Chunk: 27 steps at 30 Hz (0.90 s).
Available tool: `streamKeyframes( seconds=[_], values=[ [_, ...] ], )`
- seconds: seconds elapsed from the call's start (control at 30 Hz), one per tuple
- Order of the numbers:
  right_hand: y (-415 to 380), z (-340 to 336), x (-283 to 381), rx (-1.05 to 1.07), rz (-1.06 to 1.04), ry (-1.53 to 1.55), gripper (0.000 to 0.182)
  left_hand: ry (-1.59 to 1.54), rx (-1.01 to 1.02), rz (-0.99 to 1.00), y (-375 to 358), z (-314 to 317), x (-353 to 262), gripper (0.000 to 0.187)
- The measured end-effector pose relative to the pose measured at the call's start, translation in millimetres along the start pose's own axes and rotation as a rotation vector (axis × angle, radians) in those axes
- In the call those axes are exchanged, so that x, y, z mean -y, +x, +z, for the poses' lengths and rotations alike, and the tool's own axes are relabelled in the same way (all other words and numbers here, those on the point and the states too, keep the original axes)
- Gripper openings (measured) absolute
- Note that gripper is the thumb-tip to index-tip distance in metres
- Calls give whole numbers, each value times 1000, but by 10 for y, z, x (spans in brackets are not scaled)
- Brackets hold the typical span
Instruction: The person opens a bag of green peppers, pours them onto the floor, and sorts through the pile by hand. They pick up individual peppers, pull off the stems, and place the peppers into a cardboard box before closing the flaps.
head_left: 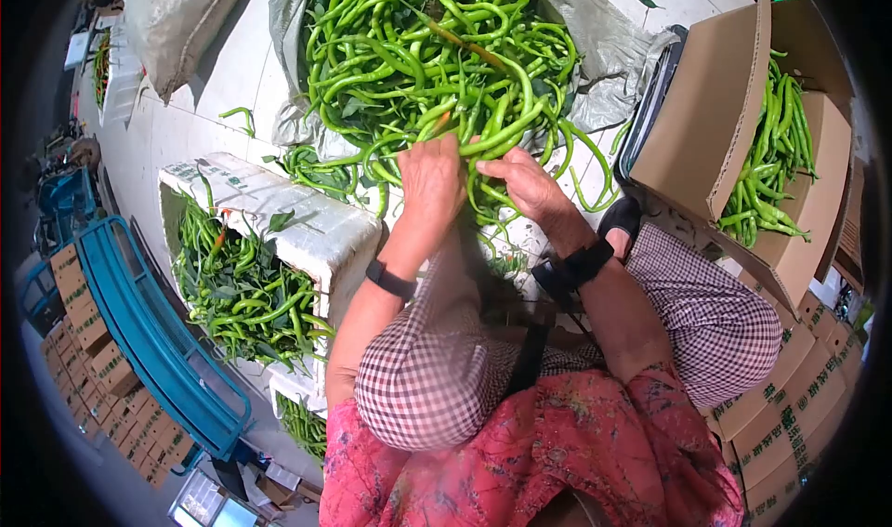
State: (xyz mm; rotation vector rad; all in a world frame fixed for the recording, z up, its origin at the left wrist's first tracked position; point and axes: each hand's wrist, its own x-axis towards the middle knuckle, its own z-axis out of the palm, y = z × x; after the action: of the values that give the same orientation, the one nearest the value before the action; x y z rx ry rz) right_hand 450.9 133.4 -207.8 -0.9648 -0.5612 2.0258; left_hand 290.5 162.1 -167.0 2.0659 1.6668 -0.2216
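A bunch of long, curved green chilli peppers [497, 137] is gripped by both the left hand [430, 181] and right hand [530, 185]; the heap of green peppers [418, 53] lies at twelve o'clock.

Both my bare forearms reach forward and down, wrists close together. My left hand [430, 181] lies palm down, fingers curled under. My right hand [526, 183] angles toward it, fingers bent and pinching, thumbs nearly meeting.

Single head view, steeply downward, close over lap and floor
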Motion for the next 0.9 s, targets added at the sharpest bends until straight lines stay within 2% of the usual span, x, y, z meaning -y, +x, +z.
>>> streamKeyframes(
  seconds=[0.07, 0.1, 0.13, 0.2, 0.23, 0.27, 0.3, 0.33, 0.4, 0.47, 0.5, 0.53, 0.6, 0.63, 0.67, 0.73, 0.77, 0.8, 0.9],
  values=[
    [10, -83, -111, -30, -44, -92, 42, -304, -104, 177, 53, 202, 177, 65],
    [-11, -106, -131, -88, 18, 26, 42, -494, 171, 80, 127, 193, 257, 72],
    [-38, -77, -89, -147, 80, 146, 41, -491, 173, 83, 130, 179, 274, 72],
    [2, 9, -17, -191, 115, 101, 41, -683, 290, 132, 142, 172, 293, 78],
    [-28, 117, 113, -174, 119, -2, 40, -615, 120, 253, 53, 94, 165, 89],
    [-74, 191, 205, -158, 126, -103, 39, -608, -45, 309, 25, 107, 73, 88],
    [-73, 176, 277, -80, 68, -517, 39, -773, -59, 253, -15, 53, 51, 83],
    [-228, 346, 486, -98, -287, -855, 40, -937, -74, 200, -38, -109, -50, 77],
    [-291, 593, 757, -130, -430, -1002, 44, -1072, -201, 176, -57, -356, -155, 50],
    [-403, 808, 1048, -157, -556, -1068, 37, -1142, -249, 143, -26, -600, -159, 46],
    [-365, 799, 1037, -201, -711, -1067, 35, -1341, -243, 50, -61, -738, -194, 43],
    [-405, 807, 1175, -194, -655, -1031, 31, -1500, -230, 20, -108, -938, -216, 44],
    [-466, 777, 1308, -249, -431, -503, 29, -1802, -216, 148, -161, -1195, -128, 45],
    [-479, 663, 1351, -287, -381, -495, 28, -1757, -193, 213, -176, -1298, -46, 47],
    [-475, 537, 1369, -324, -325, -486, 28, -1620, -229, 177, -154, -1338, 5, 47],
    [-432, 397, 1298, -328, -279, -402, 31, -1614, -164, 46, -179, -1393, 45, 48],
    [-431, 331, 1218, -312, -233, -394, 32, -1679, -205, -19, -233, -1404, 21, 51],
    [-439, 278, 1142, -296, -184, -382, 32, -1870, -113, 134, -253, -1404, 104, 54],
    [-581, 368, 1057, -269, -144, -340, 35, -2264, -89, 350, -363, -1528, 112, 58]
  ],
)
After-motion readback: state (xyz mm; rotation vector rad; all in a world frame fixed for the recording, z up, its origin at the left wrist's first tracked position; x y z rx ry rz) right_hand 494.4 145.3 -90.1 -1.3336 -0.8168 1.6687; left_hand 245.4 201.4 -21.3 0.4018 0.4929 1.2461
